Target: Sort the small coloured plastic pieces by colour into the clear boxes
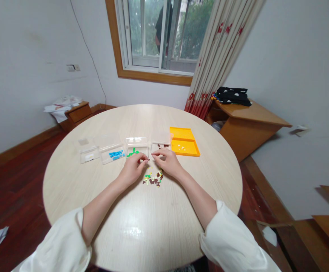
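Yellow case (pixel 180 133) holds white bits (pixel 182 147), left hand (pixel 134 165) something dark (pixel 148 160); right hand's (pixel 168 161) grip unclear.

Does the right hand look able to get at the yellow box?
Probably yes: the yellow box lies open, close to the right hand, and nothing visible blocks the way.

White walls (pixel 297 56); dark red wooden floor (pixel 14 192); wood-framed window (pixel 144 36), daylit; cream curtain (pixel 222 45) at its right.

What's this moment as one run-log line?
left hand: pinching dark piece; right hand: grip unclear; mixed pieces: on table; orange case: open
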The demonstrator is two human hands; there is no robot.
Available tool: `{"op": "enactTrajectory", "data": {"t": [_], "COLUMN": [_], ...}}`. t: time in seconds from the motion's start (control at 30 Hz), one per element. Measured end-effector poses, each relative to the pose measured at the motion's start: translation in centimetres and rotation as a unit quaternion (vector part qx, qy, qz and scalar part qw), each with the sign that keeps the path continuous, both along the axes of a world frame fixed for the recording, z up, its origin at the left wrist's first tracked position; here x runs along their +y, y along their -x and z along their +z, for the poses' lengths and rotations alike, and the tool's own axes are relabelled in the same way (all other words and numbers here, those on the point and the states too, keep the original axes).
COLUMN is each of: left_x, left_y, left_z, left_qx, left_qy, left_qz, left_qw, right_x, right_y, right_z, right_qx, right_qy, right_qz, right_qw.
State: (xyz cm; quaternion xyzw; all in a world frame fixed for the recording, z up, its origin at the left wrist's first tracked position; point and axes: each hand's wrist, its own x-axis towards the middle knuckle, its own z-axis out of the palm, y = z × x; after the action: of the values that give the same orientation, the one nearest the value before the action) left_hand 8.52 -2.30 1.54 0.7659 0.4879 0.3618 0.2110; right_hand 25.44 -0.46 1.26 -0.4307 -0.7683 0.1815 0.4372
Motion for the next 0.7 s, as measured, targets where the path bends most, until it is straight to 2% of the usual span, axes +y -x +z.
{"op": "enactTrajectory", "data": {"t": [0.13, 0.33, 0.7], "left_x": [-0.15, -0.24, 0.48], "left_y": [0.00, -0.14, -0.10], "left_z": [0.44, 0.53, 0.06], "left_qx": [-0.023, -0.056, -0.206], "left_qy": [-0.010, 0.007, 0.088], "left_qz": [0.021, 0.029, 0.017], "left_qw": [0.999, 0.998, 0.974], "right_x": [-0.62, -0.49, -0.13], "right_y": [0.60, 0.55, 0.48], "right_z": [0.08, -0.11, -0.27], "right_qx": [0.000, 0.005, 0.035], "right_qy": [0.023, 0.039, 0.060], "right_qz": [0.047, 0.041, 0.042], "right_qw": [0.999, 0.998, 0.997]}}
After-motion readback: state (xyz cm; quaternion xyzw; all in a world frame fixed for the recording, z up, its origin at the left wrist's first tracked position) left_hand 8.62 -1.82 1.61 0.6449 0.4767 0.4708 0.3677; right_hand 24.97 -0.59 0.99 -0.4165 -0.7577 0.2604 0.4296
